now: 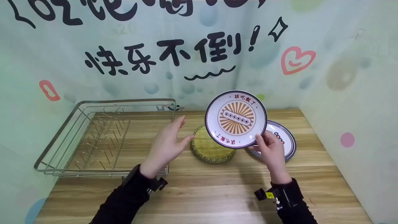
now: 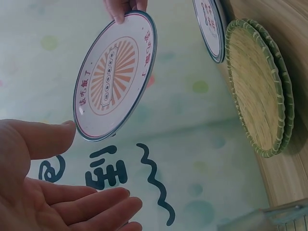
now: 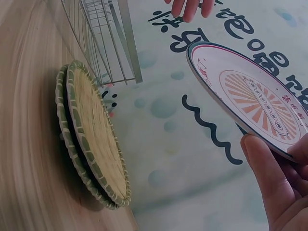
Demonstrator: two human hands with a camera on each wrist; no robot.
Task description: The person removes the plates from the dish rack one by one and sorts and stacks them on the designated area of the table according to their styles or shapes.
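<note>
A round white plate [image 1: 236,119] with a dark blue rim and an orange sunburst print is held up, tilted, above the table. My right hand [image 1: 272,152] pinches its lower right edge between thumb and fingers. To the left of the plate my left hand [image 1: 166,143] is held in the air, thumb apart from the straight fingers, with nothing in it. In the left wrist view the plate [image 2: 114,77] appears just beyond the left thumb; whether they touch I cannot tell. Behind and below the held plate lie round woven bamboo trays [image 3: 98,134], two stacked.
On the left stands a metal wire dish rack [image 1: 105,140] with upright dividers. An oval white plate [image 1: 287,141] with blue rim lines lies on the wooden table [image 1: 211,193] behind the right hand. A printed cloth backdrop [image 1: 199,90] encloses the back and sides.
</note>
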